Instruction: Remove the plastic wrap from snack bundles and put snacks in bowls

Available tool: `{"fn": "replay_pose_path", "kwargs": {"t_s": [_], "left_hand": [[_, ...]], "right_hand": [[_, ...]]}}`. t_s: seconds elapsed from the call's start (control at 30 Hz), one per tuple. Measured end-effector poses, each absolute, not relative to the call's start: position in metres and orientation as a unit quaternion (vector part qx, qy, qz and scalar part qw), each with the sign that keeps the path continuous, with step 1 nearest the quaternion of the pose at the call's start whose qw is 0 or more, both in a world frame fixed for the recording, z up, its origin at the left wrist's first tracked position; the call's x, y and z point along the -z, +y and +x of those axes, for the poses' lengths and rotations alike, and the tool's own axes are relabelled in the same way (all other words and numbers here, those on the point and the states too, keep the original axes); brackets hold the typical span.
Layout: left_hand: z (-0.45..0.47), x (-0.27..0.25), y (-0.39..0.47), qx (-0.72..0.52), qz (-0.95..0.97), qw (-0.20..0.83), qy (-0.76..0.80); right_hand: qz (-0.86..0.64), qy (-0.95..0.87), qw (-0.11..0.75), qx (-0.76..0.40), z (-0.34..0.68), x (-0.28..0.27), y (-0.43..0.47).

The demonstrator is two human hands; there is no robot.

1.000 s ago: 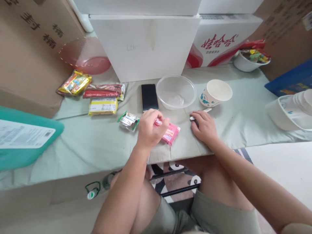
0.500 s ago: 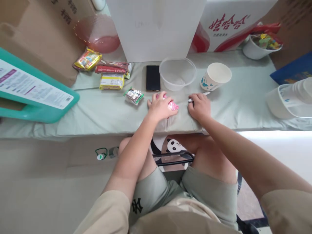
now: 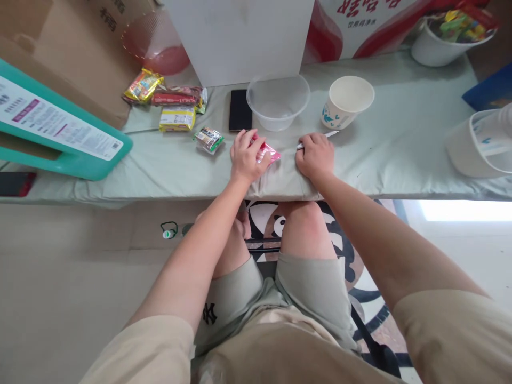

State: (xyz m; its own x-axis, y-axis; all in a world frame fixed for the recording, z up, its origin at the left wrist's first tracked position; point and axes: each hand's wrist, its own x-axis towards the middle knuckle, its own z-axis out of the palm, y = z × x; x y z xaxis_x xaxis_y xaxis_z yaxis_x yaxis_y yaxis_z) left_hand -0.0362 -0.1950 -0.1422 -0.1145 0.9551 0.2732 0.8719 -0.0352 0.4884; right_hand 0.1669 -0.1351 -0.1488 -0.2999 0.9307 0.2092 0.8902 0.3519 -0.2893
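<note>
My left hand is closed over a small pink snack packet on the cloth-covered table. Its fingers and thumb grip the packet from above, and part of the wrapper shows to the right. My right hand rests on the cloth, fingers curled round a thin white stick-like tool. Both ends of the tool stick out, but its middle is hidden, so I cannot tell its kind. Behind my hands stand a clear plastic bowl and a white paper cup with blue leaves, both upright.
Left of my hands are a black phone, a green-edged snack packet and several wrapped snacks. A teal container stands at far left. White cartons line the back. A plastic tub with cups is at right.
The view has shifted, so the table sits higher in it. My left hand has moved slightly left with the packet, which looks flatter. My right knee has swung inward.
</note>
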Motion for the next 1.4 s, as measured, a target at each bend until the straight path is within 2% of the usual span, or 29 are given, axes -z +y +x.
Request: {"fn": "replay_pose_path", "kwargs": {"t_s": [0.43,0.63,0.73,0.83,0.93,1.0,1.07,1.23,1.4], "left_hand": [[-0.033,0.139,-0.193,-0.252,0.662,0.08,0.701],[-0.035,0.135,-0.202,-0.184,0.76,0.105,0.614],[-0.039,0.133,-0.204,-0.206,0.771,0.134,0.588],[-0.044,0.129,-0.205,-0.34,0.727,0.224,0.553],[-0.051,0.126,-0.208,-0.512,0.545,0.45,0.488],[-0.055,0.125,-0.21,-0.551,0.374,0.614,0.424],[-0.056,0.127,-0.211,-0.551,0.242,0.711,0.365],[-0.052,0.13,-0.206,-0.534,0.114,0.763,0.347],[-0.053,0.129,-0.203,-0.515,0.098,0.78,0.343]], "right_hand": [[-0.569,-0.803,0.169,-0.062,0.166,0.148,-0.136],[-0.575,-0.8,0.16,-0.06,0.164,0.147,-0.135],[-0.58,-0.797,0.155,-0.066,0.163,0.144,-0.136],[-0.581,-0.797,0.147,-0.068,0.163,0.141,-0.138],[-0.574,-0.802,0.152,-0.058,0.164,0.142,-0.138],[-0.575,-0.801,0.157,-0.049,0.163,0.145,-0.137],[-0.577,-0.799,0.164,-0.044,0.163,0.148,-0.136],[-0.542,-0.808,0.224,-0.051,0.167,0.155,-0.13],[-0.479,-0.795,0.369,-0.05,0.175,0.156,-0.146]]}}
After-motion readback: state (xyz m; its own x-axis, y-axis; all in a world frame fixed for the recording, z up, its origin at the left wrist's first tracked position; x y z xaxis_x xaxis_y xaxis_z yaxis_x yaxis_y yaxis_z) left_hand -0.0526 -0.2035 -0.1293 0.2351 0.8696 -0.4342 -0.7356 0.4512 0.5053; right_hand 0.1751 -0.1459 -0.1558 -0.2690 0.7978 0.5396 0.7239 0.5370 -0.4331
